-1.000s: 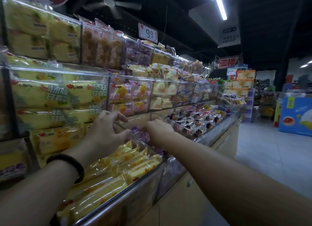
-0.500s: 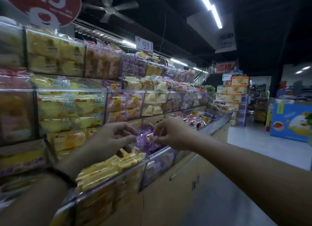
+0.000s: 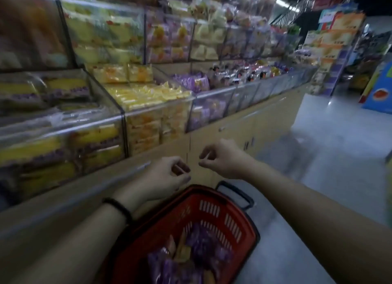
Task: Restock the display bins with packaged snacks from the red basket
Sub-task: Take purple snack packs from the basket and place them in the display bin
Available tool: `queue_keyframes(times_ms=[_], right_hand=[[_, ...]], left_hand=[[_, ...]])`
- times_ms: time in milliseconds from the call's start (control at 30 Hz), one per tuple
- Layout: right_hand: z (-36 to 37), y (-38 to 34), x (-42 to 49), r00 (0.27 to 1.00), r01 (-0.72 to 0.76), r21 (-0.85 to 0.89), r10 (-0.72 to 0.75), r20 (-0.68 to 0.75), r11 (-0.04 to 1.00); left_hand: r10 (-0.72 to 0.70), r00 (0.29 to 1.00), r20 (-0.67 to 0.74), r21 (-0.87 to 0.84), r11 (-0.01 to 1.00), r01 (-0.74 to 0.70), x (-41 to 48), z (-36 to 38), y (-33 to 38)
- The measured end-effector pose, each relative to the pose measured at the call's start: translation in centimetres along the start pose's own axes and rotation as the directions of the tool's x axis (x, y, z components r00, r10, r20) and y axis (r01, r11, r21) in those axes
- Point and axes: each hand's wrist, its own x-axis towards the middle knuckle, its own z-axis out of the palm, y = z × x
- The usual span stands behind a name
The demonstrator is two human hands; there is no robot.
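The red basket (image 3: 224,222) sits on the floor below me, with several purple snack packs (image 3: 182,262) inside. My left hand (image 3: 163,177) and my right hand (image 3: 222,158) hover side by side above its far rim, in front of the beige cabinet. Both have loosely curled fingers and hold nothing. Higher up, a clear bin (image 3: 214,92) holds purple packs (image 3: 191,82), and the bin (image 3: 157,112) left of it holds yellow packs.
Rows of clear display bins (image 3: 63,135) full of packaged cakes run along the left. The basket's black handle (image 3: 237,192) sticks out at its far end. Grey floor (image 3: 331,167) lies to the right, with stacked boxes (image 3: 333,46) and a blue display (image 3: 379,88) further off.
Both hands let go of the purple pack at the bin and dropped down over the basket. The view tilted down from the shelves to the basket.
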Motion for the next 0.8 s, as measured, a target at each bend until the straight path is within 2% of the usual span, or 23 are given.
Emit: queue_keyframes(times_ms=[200,267,367,533,733,800], right_hand=[[12.7,7.6,-5.2,0.981,-0.186,0.063,0.182,0.064,0.98],[15.4,10.0,-6.2,0.958,-0.251,-0.003,0.249,0.141,0.968],[18.3,12.0,-5.2,0.892,-0.294,-0.146,0.326,0.312,0.945],[21.8,13.1,-1.4,0.794,-0.27,-0.263,0.368,0.483,0.926],[27.7,14.8,0.4,0.707,-0.255,-0.393,0.448,0.547,0.883],[29.8,15.0,-0.2,0.646,-0.215,-0.421,0.452,0.615,0.881]], left_hand=[[-0.09,0.995,0.045,-0.007,0.996,0.091,-1.3,8.2,-9.3],[-0.094,0.993,0.078,0.113,0.99,0.085,-1.1,9.5,-11.1],[-0.114,0.97,0.217,0.336,0.941,0.036,-0.2,10.5,-12.7],[-0.202,0.913,0.354,0.462,0.887,0.017,1.5,12.1,-14.9],[-0.234,0.873,0.428,0.48,0.877,-0.001,2.3,12.4,-16.6],[-0.237,0.871,0.43,0.469,0.883,0.009,2.4,12.4,-16.8]])
